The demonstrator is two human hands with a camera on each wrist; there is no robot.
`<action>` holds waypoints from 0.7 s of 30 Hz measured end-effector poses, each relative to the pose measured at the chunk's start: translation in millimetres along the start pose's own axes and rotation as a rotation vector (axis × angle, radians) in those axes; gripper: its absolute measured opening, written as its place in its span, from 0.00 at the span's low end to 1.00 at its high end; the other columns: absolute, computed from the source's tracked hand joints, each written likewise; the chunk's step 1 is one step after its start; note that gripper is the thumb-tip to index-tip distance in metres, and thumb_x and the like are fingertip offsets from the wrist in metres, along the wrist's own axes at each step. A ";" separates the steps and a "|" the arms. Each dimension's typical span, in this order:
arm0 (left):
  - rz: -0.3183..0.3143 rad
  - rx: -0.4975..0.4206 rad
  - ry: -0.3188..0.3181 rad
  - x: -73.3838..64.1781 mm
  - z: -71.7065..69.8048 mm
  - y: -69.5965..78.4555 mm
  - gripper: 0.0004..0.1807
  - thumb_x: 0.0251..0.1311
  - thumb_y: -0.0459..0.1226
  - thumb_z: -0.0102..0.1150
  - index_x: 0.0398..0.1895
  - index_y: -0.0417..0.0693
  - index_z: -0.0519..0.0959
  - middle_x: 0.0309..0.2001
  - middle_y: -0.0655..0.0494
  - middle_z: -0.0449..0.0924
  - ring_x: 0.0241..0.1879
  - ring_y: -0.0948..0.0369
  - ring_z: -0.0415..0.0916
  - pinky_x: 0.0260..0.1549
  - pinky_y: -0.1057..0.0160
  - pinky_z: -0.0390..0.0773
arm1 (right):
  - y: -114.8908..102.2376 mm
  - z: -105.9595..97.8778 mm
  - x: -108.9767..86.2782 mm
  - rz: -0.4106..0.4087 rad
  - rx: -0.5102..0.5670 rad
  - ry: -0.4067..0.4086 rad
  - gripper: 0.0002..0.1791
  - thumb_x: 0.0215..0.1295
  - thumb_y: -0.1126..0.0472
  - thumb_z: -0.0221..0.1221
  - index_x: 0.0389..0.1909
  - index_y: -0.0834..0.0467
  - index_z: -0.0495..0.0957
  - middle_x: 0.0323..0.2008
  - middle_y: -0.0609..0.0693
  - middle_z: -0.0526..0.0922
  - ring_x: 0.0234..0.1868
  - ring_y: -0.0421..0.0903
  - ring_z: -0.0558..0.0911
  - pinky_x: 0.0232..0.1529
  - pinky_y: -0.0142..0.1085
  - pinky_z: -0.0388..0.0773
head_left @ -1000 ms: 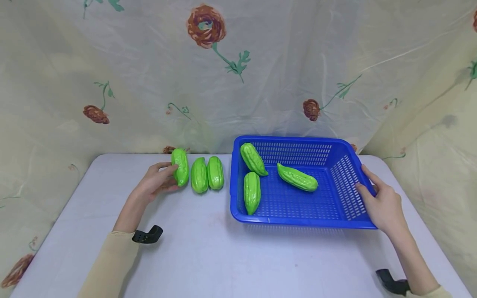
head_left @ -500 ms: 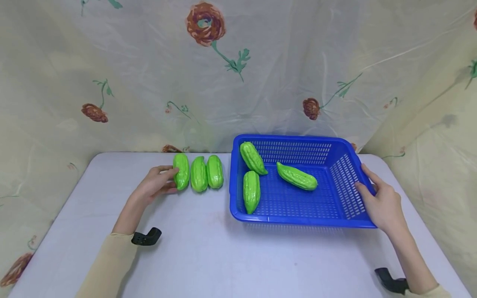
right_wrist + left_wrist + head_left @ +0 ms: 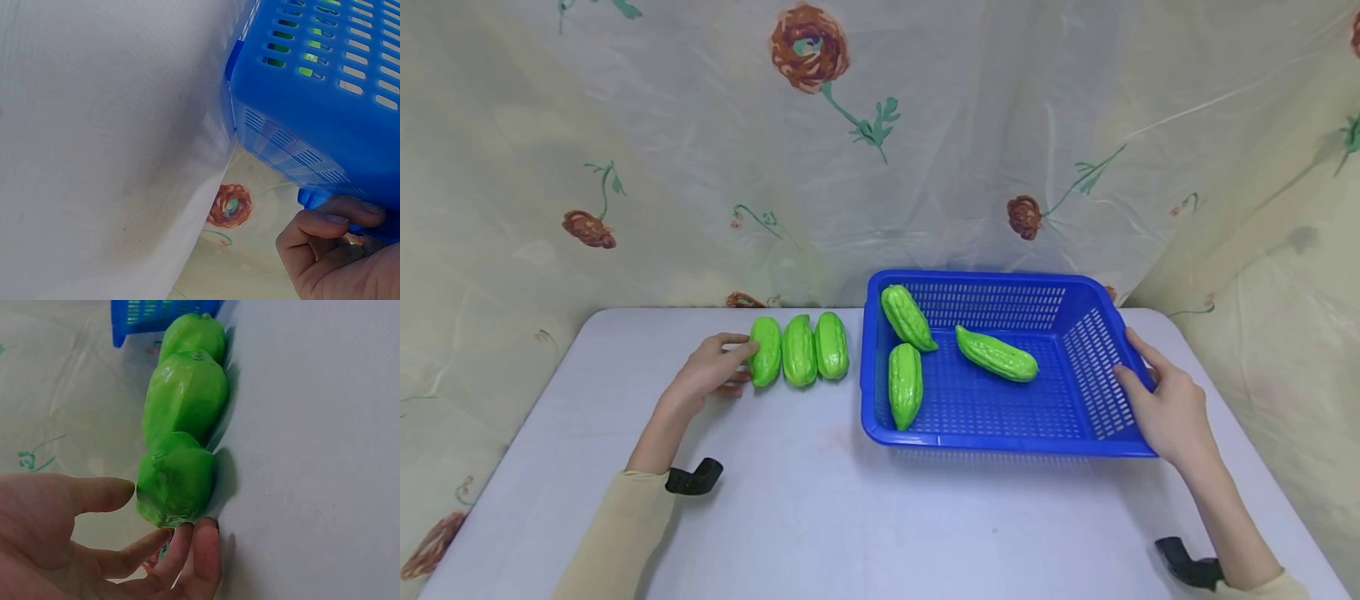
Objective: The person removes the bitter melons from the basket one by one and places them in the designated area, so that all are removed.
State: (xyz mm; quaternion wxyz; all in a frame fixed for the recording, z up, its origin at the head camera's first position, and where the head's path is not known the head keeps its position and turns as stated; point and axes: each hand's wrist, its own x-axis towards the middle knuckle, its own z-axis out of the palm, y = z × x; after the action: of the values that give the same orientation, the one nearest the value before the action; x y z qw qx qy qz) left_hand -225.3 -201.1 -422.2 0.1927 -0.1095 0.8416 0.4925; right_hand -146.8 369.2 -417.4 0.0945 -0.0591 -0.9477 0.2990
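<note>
My left hand [image 3: 713, 367] is at the left end of a row of green bitter melons, its thumb and fingers spread loosely at the leftmost bitter melon [image 3: 765, 352]. In the left wrist view the thumb [image 3: 103, 494] and fingertips are right at this bitter melon [image 3: 175, 481], barely touching it if at all. Beside it lie a middle bitter melon [image 3: 800, 352] and a right one [image 3: 831, 346]. My right hand [image 3: 1172, 408] grips the right rim of a blue plastic basket [image 3: 1015, 446], thumb inside and fingers outside. The right wrist view shows fingers [image 3: 312, 228] curled under the rim.
Inside the basket lie three more bitter melons: one at the back left [image 3: 906, 317], one at the front left [image 3: 906, 385], one near the middle [image 3: 997, 355]. The white table [image 3: 850, 517] meets a flowered curtain [image 3: 940, 150] at its back edge.
The leftmost bitter melon has come down from a raised position to lie on the table in line with its neighbours. My left fingers have loosened from it. The right hand stays on the basket.
</note>
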 end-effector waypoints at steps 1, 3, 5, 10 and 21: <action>0.000 0.001 0.003 -0.2 -0.2 0.0 0.38 0.84 0.49 0.47 0.86 0.38 0.55 0.73 0.32 0.71 0.50 0.55 0.83 0.37 0.67 0.88 | -0.1 -0.1 -0.1 -0.003 0.001 0.000 0.33 0.85 0.52 0.51 0.85 0.56 0.60 0.60 0.83 0.78 0.42 0.72 0.89 0.29 0.35 0.76; 0.000 -0.001 0.004 -0.1 -0.9 -0.1 0.38 0.84 0.50 0.47 0.86 0.37 0.54 0.74 0.31 0.70 0.52 0.54 0.83 0.38 0.67 0.88 | -0.6 -0.5 -0.3 -0.007 0.002 0.001 0.33 0.85 0.52 0.51 0.85 0.56 0.59 0.60 0.83 0.78 0.42 0.72 0.89 0.29 0.35 0.76; -0.003 -0.003 0.005 0.6 -2.0 -0.2 0.38 0.85 0.50 0.46 0.86 0.37 0.54 0.75 0.31 0.69 0.54 0.53 0.83 0.38 0.67 0.88 | -0.6 -0.8 -0.3 -0.011 0.000 0.003 0.33 0.85 0.52 0.51 0.85 0.56 0.60 0.60 0.83 0.78 0.42 0.72 0.89 0.29 0.34 0.76; -0.001 0.015 0.031 1.7 -5.7 0.8 0.39 0.84 0.52 0.45 0.86 0.39 0.54 0.76 0.32 0.68 0.59 0.49 0.82 0.42 0.67 0.88 | -0.6 -1.5 0.1 -0.010 0.001 0.005 0.33 0.85 0.52 0.51 0.85 0.56 0.60 0.60 0.82 0.78 0.43 0.73 0.89 0.30 0.35 0.76; 0.133 0.034 0.048 -14.7 -10.1 26.0 0.35 0.85 0.51 0.47 0.86 0.45 0.57 0.77 0.32 0.69 0.68 0.39 0.79 0.59 0.50 0.88 | 0.2 -1.0 0.2 0.000 0.003 -0.006 0.33 0.85 0.52 0.52 0.85 0.56 0.60 0.60 0.83 0.78 0.40 0.70 0.89 0.29 0.35 0.76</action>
State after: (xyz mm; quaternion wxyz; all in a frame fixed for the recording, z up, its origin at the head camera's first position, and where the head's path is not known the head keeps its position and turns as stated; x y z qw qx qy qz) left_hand -224.0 -197.1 -391.0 0.1412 -0.0616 0.8596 0.4872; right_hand -146.8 369.9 -416.7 0.0920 -0.0580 -0.9475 0.3008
